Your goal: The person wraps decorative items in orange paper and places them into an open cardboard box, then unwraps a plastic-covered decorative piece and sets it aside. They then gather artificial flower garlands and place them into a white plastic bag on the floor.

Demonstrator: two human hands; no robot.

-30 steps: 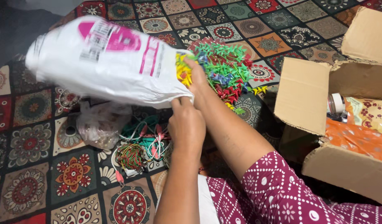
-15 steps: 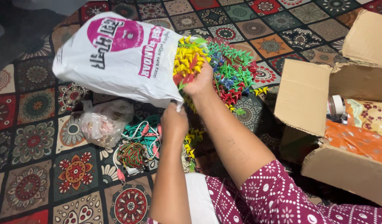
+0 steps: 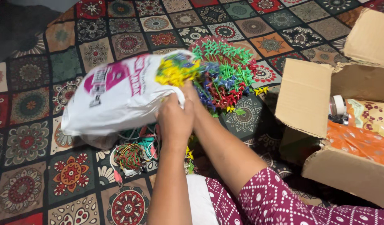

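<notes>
White plastic bag (image 3: 117,98) is tilting lower than a moment ago; left hand (image 3: 175,118) fingers gripping its mouth; right hand (image 3: 191,89) grip indeterminate, pushing multicoloured plastic pieces (image 3: 223,73) inward.

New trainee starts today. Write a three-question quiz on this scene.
1. True or false: the box at the right is sealed shut.
2. What does the left hand grip?
A. a roll of tape
B. the mouth of the white bag
C. a box flap
3. Fill in: the coiled wires lie on the floor below the ____.

Key:
1. False, its flaps stand open.
2. B. The right hand is at the mouth too, against the plastic pieces spilling out.
3. Bag.
</notes>
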